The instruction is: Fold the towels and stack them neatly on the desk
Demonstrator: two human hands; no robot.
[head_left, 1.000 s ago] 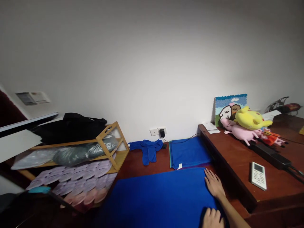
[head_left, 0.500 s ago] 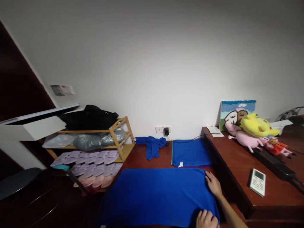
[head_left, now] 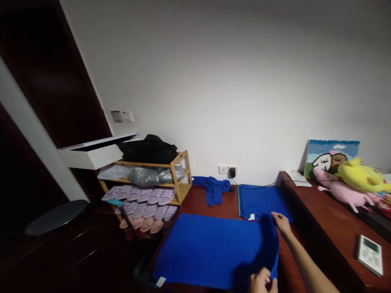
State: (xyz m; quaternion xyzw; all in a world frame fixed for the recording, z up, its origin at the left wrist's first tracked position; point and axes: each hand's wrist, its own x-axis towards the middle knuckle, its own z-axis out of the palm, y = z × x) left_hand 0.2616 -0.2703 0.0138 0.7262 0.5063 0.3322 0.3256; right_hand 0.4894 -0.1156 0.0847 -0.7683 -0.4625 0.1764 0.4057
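A large blue cloth [head_left: 207, 252] lies flat over the brown surface, with a white tag at its near left corner. Its right edge is lifted and curves up between my hands. At the far right corner, my right hand [head_left: 281, 224] pinches the cloth's edge. My left hand [head_left: 263, 280] has closed on the near right edge, low in the view and partly cut off by the frame. Behind the cloth lies a folded blue cloth [head_left: 262, 201] with a white tag. Left of that, a knotted-looking blue cloth [head_left: 215, 190] rests by the wall.
A raised brown tabletop [head_left: 324, 211] at right holds a white remote control [head_left: 370, 255], a pink plush toy [head_left: 343, 193] and a yellow plush toy [head_left: 363, 175]. To the left stands a wooden rack [head_left: 180, 179] with slippers. A black plug [head_left: 232, 173] trails a cord; a dark round stool [head_left: 56, 217] stands far left.
My hands have gone from lying on the cloth to gripping its right edge, which has come up off the surface. The view has turned left.
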